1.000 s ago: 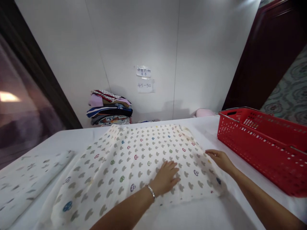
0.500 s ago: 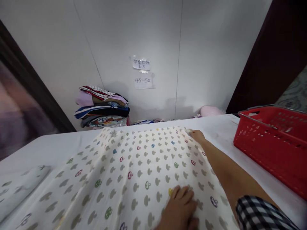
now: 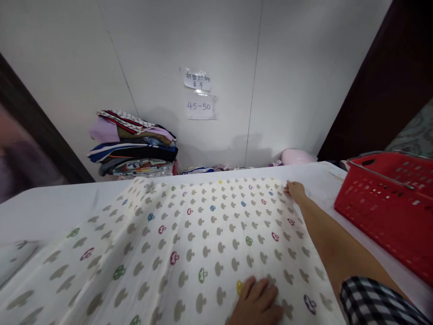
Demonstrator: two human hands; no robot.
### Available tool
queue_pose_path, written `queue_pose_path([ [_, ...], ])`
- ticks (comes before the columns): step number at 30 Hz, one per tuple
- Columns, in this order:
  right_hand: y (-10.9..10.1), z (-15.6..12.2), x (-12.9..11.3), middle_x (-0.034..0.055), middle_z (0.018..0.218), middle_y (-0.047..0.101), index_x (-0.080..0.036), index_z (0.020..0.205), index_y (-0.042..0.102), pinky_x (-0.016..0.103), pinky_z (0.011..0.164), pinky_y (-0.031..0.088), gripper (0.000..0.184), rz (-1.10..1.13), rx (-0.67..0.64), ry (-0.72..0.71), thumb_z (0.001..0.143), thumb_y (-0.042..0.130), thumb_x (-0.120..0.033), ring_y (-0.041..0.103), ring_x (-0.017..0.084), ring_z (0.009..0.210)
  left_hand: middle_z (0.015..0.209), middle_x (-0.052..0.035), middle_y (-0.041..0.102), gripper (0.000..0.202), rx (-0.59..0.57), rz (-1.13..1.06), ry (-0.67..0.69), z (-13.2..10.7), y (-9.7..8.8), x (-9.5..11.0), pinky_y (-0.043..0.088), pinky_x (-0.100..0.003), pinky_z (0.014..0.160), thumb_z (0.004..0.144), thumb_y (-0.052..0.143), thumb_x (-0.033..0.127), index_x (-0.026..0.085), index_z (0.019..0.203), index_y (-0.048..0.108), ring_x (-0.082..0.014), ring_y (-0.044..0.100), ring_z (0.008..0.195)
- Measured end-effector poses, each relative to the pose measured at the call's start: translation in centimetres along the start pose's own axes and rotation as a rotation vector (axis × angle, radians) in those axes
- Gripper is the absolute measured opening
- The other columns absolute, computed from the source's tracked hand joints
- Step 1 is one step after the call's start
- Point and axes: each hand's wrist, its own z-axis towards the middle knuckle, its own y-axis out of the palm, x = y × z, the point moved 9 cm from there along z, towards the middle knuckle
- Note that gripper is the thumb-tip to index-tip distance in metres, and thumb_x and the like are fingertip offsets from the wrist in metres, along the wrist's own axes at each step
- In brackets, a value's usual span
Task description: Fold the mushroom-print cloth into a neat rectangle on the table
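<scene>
A white cloth point(image 3: 226, 234) printed with grey and a few coloured mushrooms lies spread over the white table. Its left part has long creases and ridges. At the far right corner, my right hand point(image 3: 295, 191) pinches the cloth's edge, the arm reaching out in a black-and-white checked sleeve. My left hand point(image 3: 257, 303) rests palm down on the near part of the cloth, fingers stretched out and holding nothing. Part of it is cut off by the bottom of the view.
A red plastic basket point(image 3: 389, 212) with a metal handle stands on the table point(image 3: 50, 203) at right. Folded fabrics point(image 3: 135, 146) are piled beyond the far left edge. Another patterned cloth point(image 3: 15, 259) lies at left. Paper signs point(image 3: 202, 107) hang on the wall.
My right hand has moved to the right, and the cloth's far right corner now extends further that way. The left hand stays flat on the cloth. The view has shifted slightly.
</scene>
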Motion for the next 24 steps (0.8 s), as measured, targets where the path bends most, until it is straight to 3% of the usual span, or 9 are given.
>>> queue_pose_path([
  [2,0.7,-0.4,0.5,0.0102,0.086,0.068,-0.013,0.091,0.063,0.026,0.067,0.049,0.039,-0.027,-0.021,0.032,0.095,0.033,-0.037,0.064,0.016,0.076,0.108,0.0059,0.066,0.016,0.033,0.001,0.003,-0.1,-0.2,0.0,0.039,-0.036,0.098,0.089,0.049,0.039,0.034,0.094,0.063,-0.0168,0.056,0.105],
  [6,1.5,-0.8,0.4,0.0121,0.102,0.066,-0.014,0.098,0.064,0.029,0.074,0.046,0.034,-0.122,-0.029,0.064,0.086,0.047,-0.042,0.061,0.024,0.095,0.11,0.0053,0.065,0.017,-0.03,-0.022,0.006,-0.5,0.5,-0.2,0.039,-0.036,0.099,0.088,0.05,0.042,0.035,0.097,0.062,-0.0172,0.056,0.107],
  [9,2.1,-0.8,-0.1,0.0109,0.103,0.066,-0.016,0.095,0.064,0.031,0.075,0.045,0.026,-0.193,-0.042,0.07,0.082,0.052,-0.035,0.059,0.026,0.098,0.112,0.0051,0.064,0.019,-0.069,-0.023,0.003,-0.8,0.9,-0.3,0.038,-0.035,0.1,0.087,0.051,0.044,0.037,0.101,0.062,-0.0171,0.055,0.108],
  [13,2.5,-0.5,-0.4,0.0102,0.104,0.064,-0.018,0.096,0.063,0.031,0.076,0.044,0.023,-0.257,-0.019,0.076,0.085,0.045,-0.027,0.058,0.024,0.1,0.111,0.0062,0.065,0.018,-0.068,-0.025,-0.004,-1.0,1.1,-0.3,0.038,-0.035,0.1,0.087,0.051,0.045,0.038,0.1,0.062,-0.0165,0.055,0.109],
  [17,2.3,-0.1,-0.5,0.0136,0.107,0.061,-0.016,0.102,0.061,0.034,0.079,0.044,0.028,-0.291,-0.002,0.073,0.088,0.04,-0.03,0.056,0.025,0.101,0.112,0.0069,0.064,0.019,-0.075,-0.045,-0.011,-1.1,1.3,-0.2,0.039,-0.036,0.099,0.088,0.05,0.046,0.036,0.098,0.062,-0.0174,0.055,0.11],
  [21,2.0,-0.2,-2.7,0.0175,0.122,0.053,-0.013,0.118,0.052,0.039,0.091,0.038,0.038,-0.308,0.052,-0.009,0.089,0.04,-0.035,0.046,0.029,0.116,0.113,0.0075,0.064,0.019,-0.025,-0.04,-0.023,-1.2,0.8,-0.1,0.04,-0.036,0.098,0.089,0.049,0.044,0.037,0.1,0.061,-0.0173,0.055,0.109],
  [24,3.1,-1.1,-6.1,0.0151,0.141,0.035,-0.013,0.131,0.038,0.04,0.104,0.024,0.044,-0.334,0.072,-0.248,0.092,0.032,-0.033,0.025,0.026,0.132,0.113,0.0083,0.064,0.018,0.009,-0.03,-0.031,-1.1,0.4,-0.2,0.04,-0.036,0.099,0.089,0.048,0.044,0.037,0.1,0.061,-0.0166,0.055,0.109],
])
